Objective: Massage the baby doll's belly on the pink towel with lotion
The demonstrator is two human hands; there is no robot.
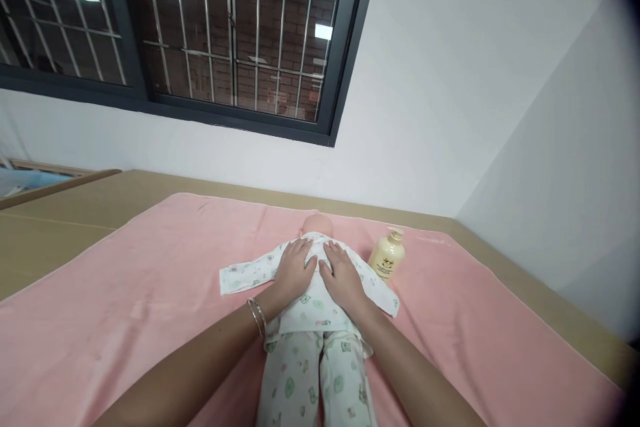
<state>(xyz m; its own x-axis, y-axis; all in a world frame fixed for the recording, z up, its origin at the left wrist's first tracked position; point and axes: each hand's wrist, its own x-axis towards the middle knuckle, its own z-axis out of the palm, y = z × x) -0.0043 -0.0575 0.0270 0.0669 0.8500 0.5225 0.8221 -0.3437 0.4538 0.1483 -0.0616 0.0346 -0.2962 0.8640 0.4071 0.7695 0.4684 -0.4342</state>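
A baby doll lies on a pink sheet with its head toward the wall, dressed in a white printed long-sleeved top and matching printed trousers. My left hand, with two bangles at its wrist, rests flat on the left side of the upper top, fingers stretched toward the head. On the right side of the top, my right hand lies flat in the same way. Both hands are open and hold nothing. The doll's sleeves spread out to either side.
A pale yellow pump bottle stands right of the doll, close to its sleeve. The pink sheet covers most of a wooden table. Behind it are a white wall and a dark-framed window with metal bars.
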